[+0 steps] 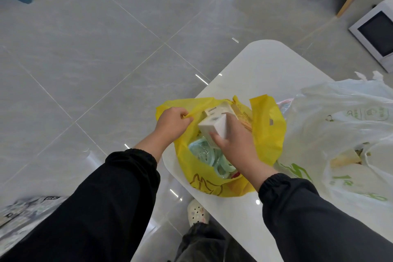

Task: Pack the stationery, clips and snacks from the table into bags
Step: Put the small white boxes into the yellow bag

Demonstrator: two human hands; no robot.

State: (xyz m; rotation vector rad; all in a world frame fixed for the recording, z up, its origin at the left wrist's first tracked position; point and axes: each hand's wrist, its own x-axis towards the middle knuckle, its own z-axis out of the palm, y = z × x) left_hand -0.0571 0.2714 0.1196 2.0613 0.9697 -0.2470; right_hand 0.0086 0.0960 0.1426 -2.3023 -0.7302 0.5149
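Grey glossy floor tiles [106, 49] surround a white counter [265, 66], where a yellow bag [268, 134] sits near the edge with its mouth open. The left hand [171, 122] pinches the bag's rim at the far-left side, fingers curled round a bunched strip of plastic, pulling the opening wide. The right hand [236, 142] grips a white box [214, 126] at its near end, fingers wrapped round it, just over the bag's mouth.

The box is tilted: its long axis appears to slant from the right palm toward the far-left rim, one square end facing up. Beneath it lie mint-green clips [204, 151] and a second box [214, 110].

To do this well, the left hand should keep the rim taut while the box goes in end first, beside the second box rather than onto the clips. A white bag [340, 117] lies just beside, on the right.
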